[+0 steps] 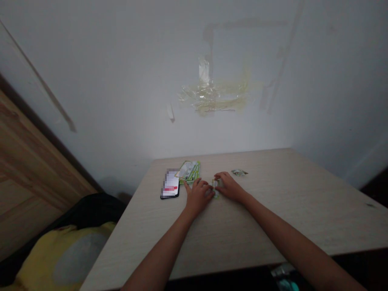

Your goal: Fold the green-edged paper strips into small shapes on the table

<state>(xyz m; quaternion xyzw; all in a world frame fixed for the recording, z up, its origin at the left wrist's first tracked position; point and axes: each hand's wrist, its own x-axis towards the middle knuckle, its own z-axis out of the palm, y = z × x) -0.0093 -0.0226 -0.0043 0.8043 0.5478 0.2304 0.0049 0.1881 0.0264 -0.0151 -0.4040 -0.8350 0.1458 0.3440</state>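
Note:
Both my hands rest on a light wooden table, fingers curled around a small green-and-white packet held between them. My left hand grips its left side and my right hand grips its right side. A short stack of similar green-and-white packets lies just beyond my left hand. A phone with its screen lit lies to the left of that stack. A small torn piece of wrapper lies beyond my right hand.
The table stands against a white wall with old tape residue. A wooden panel runs along the left. Below it lie a yellow cushion and dark fabric. A small teal object shows under the table's front edge.

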